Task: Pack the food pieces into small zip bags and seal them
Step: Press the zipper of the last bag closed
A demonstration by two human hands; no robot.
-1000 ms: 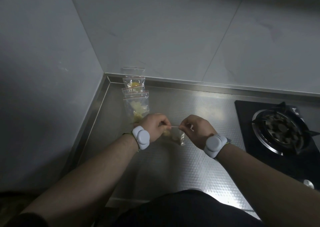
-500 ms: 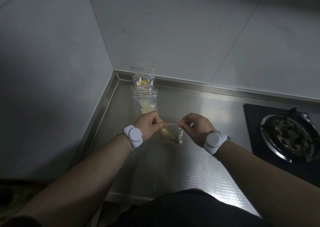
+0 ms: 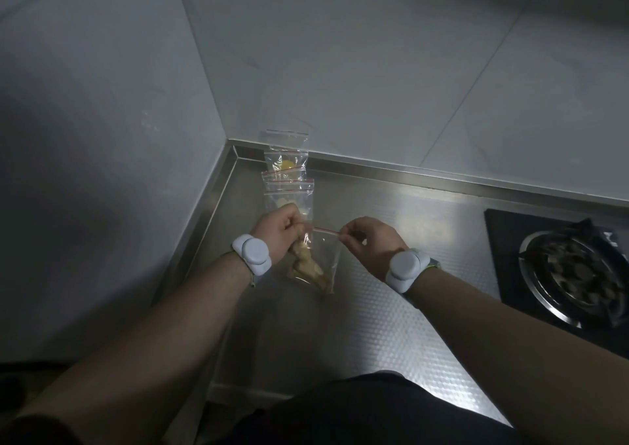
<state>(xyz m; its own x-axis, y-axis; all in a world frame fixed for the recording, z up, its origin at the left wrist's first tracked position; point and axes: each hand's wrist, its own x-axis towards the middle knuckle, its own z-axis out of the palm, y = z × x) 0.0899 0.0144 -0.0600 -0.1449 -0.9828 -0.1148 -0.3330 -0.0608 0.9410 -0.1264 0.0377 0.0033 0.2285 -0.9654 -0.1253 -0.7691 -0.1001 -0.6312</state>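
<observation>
1. Left hand and right hand each pinch an end of the red zip strip on the held bag, just above the surface near its back-left corner.
2. Food pieces are inside; the seal looks unfinished.
3. Filled bags lie against the back edge, seemingly done.
4. No loose food in sight.
</observation>
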